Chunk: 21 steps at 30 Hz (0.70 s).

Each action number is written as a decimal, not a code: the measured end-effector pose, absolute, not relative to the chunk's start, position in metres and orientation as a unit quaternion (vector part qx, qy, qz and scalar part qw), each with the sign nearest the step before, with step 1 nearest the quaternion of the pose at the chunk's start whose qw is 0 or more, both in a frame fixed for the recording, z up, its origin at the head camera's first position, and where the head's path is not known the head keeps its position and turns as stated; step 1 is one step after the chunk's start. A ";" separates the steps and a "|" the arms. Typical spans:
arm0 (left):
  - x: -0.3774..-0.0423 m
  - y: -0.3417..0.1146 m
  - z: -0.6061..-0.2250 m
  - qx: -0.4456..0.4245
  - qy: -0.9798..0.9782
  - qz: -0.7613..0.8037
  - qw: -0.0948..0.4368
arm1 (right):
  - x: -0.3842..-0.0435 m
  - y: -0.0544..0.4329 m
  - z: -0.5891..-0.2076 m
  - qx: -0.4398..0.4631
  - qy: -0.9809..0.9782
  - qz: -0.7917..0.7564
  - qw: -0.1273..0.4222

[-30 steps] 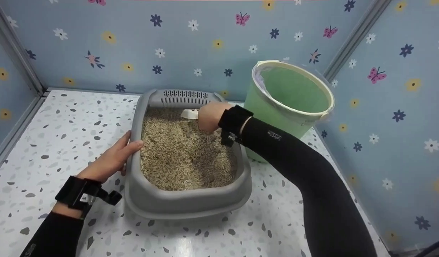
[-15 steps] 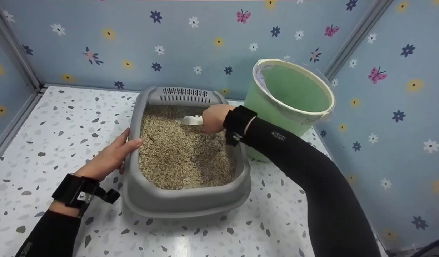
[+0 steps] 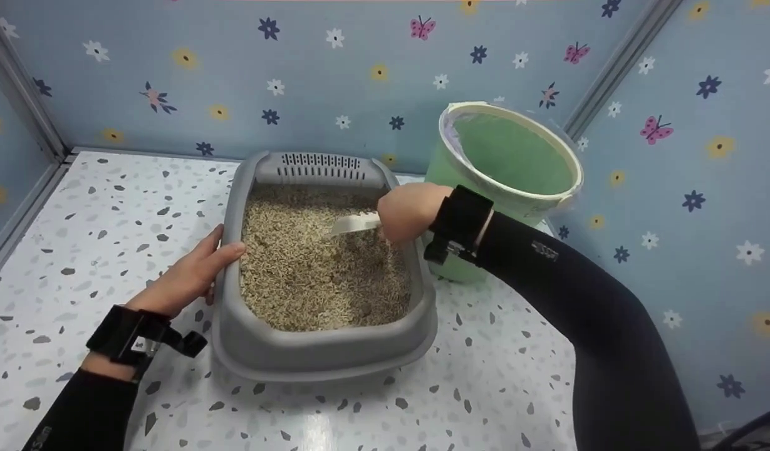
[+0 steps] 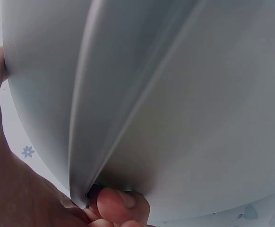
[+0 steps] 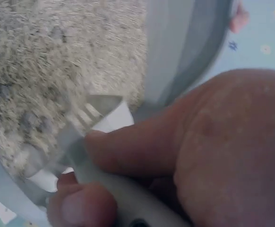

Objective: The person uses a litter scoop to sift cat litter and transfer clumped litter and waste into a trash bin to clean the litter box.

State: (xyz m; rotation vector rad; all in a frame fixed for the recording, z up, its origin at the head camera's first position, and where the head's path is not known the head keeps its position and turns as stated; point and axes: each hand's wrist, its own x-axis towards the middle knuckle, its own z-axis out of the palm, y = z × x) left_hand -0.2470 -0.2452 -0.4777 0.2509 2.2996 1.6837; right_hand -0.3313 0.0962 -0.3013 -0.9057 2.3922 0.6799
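Note:
A grey litter box filled with tan pellet litter stands in the middle of the head view. At its left side my left hand grips the rim, thumb on top; the left wrist view shows fingertips curled under the lip. Over the box's right half, my right hand holds a white litter scoop by its handle. In the right wrist view, thumb and fingers wrap the handle, and the slotted scoop head is over the litter, blurred. Whether it touches the litter I cannot tell.
A green bin with a cream rim and clear liner stands right behind the box, close to my right forearm. Blue flowered panels enclose the back and sides. The white speckled tabletop lies underneath.
My right hand has moved right and slightly nearer to me, bringing the scoop from the back of the litter towards the middle. The left hand keeps its grip on the rim.

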 end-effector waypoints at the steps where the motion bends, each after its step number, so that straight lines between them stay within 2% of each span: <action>1: -0.247 -0.246 -0.478 0.089 0.795 0.584 0.137 | -0.333 0.096 -0.300 -0.323 0.882 0.245 0.241; 7: -0.244 -0.246 -0.478 0.070 0.798 0.580 0.147 | -0.352 0.089 -0.310 -0.270 0.913 0.223 0.209; 15: -0.245 -0.245 -0.474 0.066 0.806 0.568 0.152 | -0.361 0.082 -0.327 -0.279 0.919 0.235 0.148; 21: -0.244 -0.245 -0.473 0.072 0.808 0.565 0.151 | -0.354 0.074 -0.317 -0.278 0.908 0.265 0.167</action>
